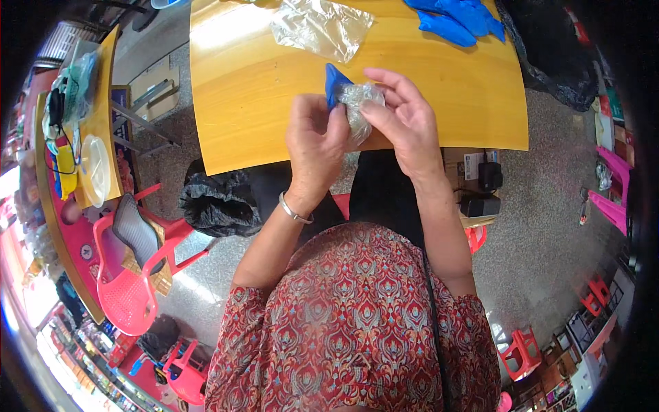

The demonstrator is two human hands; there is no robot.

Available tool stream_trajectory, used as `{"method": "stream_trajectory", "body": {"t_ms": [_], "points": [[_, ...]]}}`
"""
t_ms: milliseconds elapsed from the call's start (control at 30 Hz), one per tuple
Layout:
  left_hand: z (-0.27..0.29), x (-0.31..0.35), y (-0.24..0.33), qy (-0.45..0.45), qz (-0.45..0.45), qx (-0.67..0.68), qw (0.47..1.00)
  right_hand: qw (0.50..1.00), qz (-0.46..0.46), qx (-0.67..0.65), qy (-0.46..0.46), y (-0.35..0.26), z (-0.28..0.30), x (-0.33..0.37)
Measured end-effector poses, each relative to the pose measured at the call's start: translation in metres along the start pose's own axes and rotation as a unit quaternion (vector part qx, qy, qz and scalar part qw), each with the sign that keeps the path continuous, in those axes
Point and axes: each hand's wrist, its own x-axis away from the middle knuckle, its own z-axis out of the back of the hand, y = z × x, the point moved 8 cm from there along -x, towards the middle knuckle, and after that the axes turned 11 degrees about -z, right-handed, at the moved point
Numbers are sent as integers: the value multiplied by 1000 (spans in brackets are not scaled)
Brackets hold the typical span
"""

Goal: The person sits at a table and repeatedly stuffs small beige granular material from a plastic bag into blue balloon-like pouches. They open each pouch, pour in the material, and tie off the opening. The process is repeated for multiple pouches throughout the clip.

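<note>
Between my hands is a crumpled clear plastic bag (355,122), held over the near edge of the yellow wooden table (247,123). A pointed blue piece (334,81) sticks up from its left side; its kind cannot be made out. My left hand (317,134) is closed, with thumb and curled fingers pinching the plastic beside the blue piece. My right hand (410,123) presses its thumb on the bag's right side, some fingers behind it and the upper ones stretched out. Farther back on the table lie another clear plastic bag (322,31) and several shiny blue pieces (458,19).
A black plastic bag (552,55) hangs at the table's right end. Another black bag (220,202) stands below its near left edge. Boxes (477,196) sit below on the right. To the left are a pink chair (127,299) and a side table with a clear lid (96,172).
</note>
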Motion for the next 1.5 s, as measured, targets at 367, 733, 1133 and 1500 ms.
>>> {"method": "stream_trajectory", "body": {"t_ms": [367, 733, 1133, 1500], "points": [[15, -5, 29, -2, -55, -74, 996, 932, 189, 308, -5, -26, -29, 20], [12, 3, 57, -21, -198, -235, 951, 903, 188, 385, -27, -31, -32, 17], [8, 16, 29, -29, -130, -114, 985, 926, 61, 350, -125, -22, -24, 18], [5, 13, 4, -40, 99, 131, 986, 928, 3, 345, -143, -7, -15, 15]]}}
